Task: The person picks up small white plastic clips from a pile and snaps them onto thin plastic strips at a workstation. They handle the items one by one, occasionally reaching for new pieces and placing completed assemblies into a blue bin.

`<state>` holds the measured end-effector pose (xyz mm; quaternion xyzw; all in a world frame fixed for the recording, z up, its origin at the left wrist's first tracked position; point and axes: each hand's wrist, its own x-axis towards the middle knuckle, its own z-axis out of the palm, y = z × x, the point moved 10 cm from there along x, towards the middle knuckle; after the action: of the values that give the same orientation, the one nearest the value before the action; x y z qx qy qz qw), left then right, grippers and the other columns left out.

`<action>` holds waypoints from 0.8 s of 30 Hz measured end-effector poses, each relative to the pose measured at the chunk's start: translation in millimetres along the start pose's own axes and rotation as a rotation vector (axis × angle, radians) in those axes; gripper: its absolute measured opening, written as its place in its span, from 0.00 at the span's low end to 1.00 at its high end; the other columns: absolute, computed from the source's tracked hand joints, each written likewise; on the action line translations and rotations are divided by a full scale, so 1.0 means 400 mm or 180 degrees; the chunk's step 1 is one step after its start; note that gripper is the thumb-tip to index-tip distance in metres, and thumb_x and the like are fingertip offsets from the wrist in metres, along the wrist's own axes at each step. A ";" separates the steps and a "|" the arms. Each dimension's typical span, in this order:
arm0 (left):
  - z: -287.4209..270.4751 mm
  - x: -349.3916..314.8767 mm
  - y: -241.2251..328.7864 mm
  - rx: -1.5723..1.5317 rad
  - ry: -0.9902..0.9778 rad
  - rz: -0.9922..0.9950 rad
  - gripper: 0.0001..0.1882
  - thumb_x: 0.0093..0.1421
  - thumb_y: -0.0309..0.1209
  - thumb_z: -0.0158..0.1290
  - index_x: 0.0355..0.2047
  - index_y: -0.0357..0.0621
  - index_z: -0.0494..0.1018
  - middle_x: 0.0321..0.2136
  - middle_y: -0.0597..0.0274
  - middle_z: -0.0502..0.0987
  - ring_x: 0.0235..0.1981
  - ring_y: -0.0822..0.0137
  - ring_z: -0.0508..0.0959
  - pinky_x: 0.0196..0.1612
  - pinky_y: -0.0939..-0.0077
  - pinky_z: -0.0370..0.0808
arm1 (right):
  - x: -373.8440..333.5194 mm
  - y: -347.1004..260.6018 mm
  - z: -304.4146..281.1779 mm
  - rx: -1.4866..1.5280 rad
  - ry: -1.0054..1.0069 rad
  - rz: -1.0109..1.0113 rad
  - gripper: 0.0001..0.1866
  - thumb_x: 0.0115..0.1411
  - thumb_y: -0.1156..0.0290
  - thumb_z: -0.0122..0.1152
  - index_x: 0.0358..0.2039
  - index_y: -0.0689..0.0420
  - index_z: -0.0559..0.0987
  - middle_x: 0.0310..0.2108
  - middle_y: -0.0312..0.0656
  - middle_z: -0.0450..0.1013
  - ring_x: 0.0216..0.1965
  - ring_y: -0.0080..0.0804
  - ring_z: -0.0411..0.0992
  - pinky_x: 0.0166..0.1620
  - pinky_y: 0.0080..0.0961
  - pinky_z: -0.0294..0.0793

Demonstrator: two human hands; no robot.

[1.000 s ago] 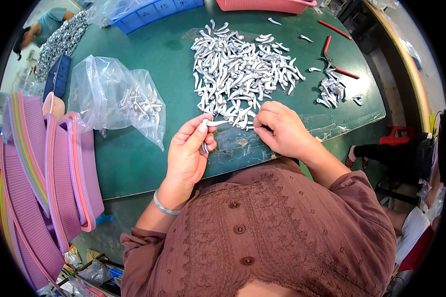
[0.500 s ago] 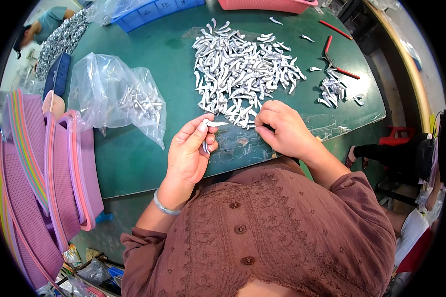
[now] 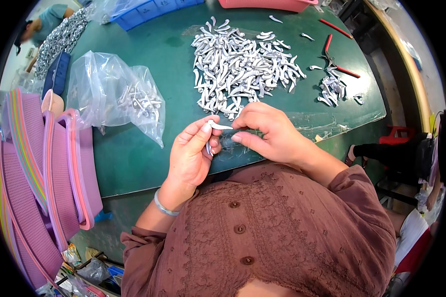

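Note:
My left hand [image 3: 189, 151] is closed, pinching a small curved silver-white metal piece [image 3: 219, 126] between thumb and forefinger. A second piece [image 3: 209, 148] like it pokes down from under its lower fingers. Close by on the right, my right hand [image 3: 265, 129] has its thumb and forefinger apart, with the pinched piece's thin tip reaching toward the gap. Whether the tip touches those fingers I cannot tell. Just beyond both hands, a large pile of the same horn-shaped pieces [image 3: 243, 69] covers the middle of the green table [image 3: 134, 171].
Left of the pile lies a clear plastic bag [image 3: 101, 91] with metal parts inside. Red-handled pliers [image 3: 330, 62] rest beside a smaller heap [image 3: 332, 90] at right. Stacked purple baskets [image 3: 69, 173] stand left; a blue bin [image 3: 153, 12] and pink basket [image 3: 267, 5] sit at the far edge.
My right hand has moved left, from the pile's near edge to the piece in my left hand, and its fingers have parted. My left hand has barely shifted.

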<state>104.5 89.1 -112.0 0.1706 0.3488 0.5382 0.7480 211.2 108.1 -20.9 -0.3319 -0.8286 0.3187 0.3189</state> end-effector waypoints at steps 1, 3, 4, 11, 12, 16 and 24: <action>0.002 -0.002 0.000 0.0018 0.0004 -0.0001 0.09 0.57 0.26 0.45 0.36 0.36 0.70 0.24 0.63 0.71 0.21 0.77 0.67 0.24 0.85 0.65 | 0.004 -0.007 0.001 0.0052 0.0044 -0.0092 0.06 0.44 0.77 0.59 0.25 0.60 0.73 0.23 0.38 0.67 0.26 0.33 0.66 0.28 0.24 0.65; 0.003 -0.006 -0.001 0.0033 0.0014 -0.0006 0.09 0.57 0.26 0.45 0.36 0.36 0.70 0.24 0.63 0.71 0.21 0.78 0.66 0.24 0.85 0.65 | 0.007 -0.015 0.007 0.0109 0.0082 -0.0178 0.05 0.45 0.77 0.58 0.24 0.60 0.73 0.22 0.38 0.67 0.26 0.32 0.66 0.28 0.24 0.65; 0.003 -0.008 -0.002 0.0034 0.0014 -0.0017 0.09 0.57 0.26 0.45 0.36 0.36 0.70 0.24 0.64 0.71 0.21 0.78 0.66 0.24 0.85 0.65 | 0.008 -0.017 0.005 0.0166 0.0169 -0.0183 0.04 0.45 0.75 0.58 0.22 0.59 0.72 0.20 0.39 0.65 0.24 0.35 0.65 0.27 0.27 0.64; -0.007 -0.012 -0.017 0.0035 0.0045 -0.0109 0.10 0.57 0.26 0.45 0.37 0.36 0.70 0.24 0.64 0.71 0.21 0.78 0.66 0.24 0.85 0.64 | 0.003 -0.018 0.011 0.0239 0.0276 -0.0177 0.03 0.46 0.75 0.56 0.20 0.59 0.72 0.18 0.39 0.64 0.23 0.37 0.64 0.25 0.29 0.64; -0.009 -0.012 -0.017 0.0031 0.0046 -0.0110 0.10 0.57 0.26 0.45 0.37 0.36 0.70 0.24 0.64 0.71 0.21 0.78 0.66 0.24 0.85 0.64 | 0.003 -0.018 0.012 0.0238 0.0273 -0.0175 0.03 0.46 0.75 0.56 0.20 0.59 0.72 0.18 0.39 0.64 0.23 0.37 0.64 0.25 0.29 0.64; -0.010 -0.012 -0.019 0.0002 0.0028 -0.0117 0.10 0.57 0.27 0.45 0.37 0.36 0.70 0.24 0.64 0.71 0.21 0.77 0.66 0.24 0.85 0.64 | 0.004 -0.022 0.014 0.0201 0.0274 -0.0220 0.03 0.45 0.75 0.56 0.20 0.59 0.72 0.18 0.39 0.64 0.23 0.37 0.64 0.25 0.29 0.64; -0.010 -0.012 -0.018 0.0020 0.0013 -0.0119 0.10 0.57 0.27 0.45 0.38 0.35 0.70 0.24 0.65 0.71 0.21 0.78 0.66 0.24 0.85 0.64 | 0.004 -0.028 0.019 0.0066 0.0255 -0.0311 0.03 0.44 0.75 0.56 0.20 0.59 0.72 0.19 0.39 0.65 0.23 0.38 0.64 0.25 0.30 0.64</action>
<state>105.8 81.6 -117.9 0.1653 0.3551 0.5233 0.7568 200.7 100.4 -16.6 -0.3003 -0.8270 0.2977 0.3705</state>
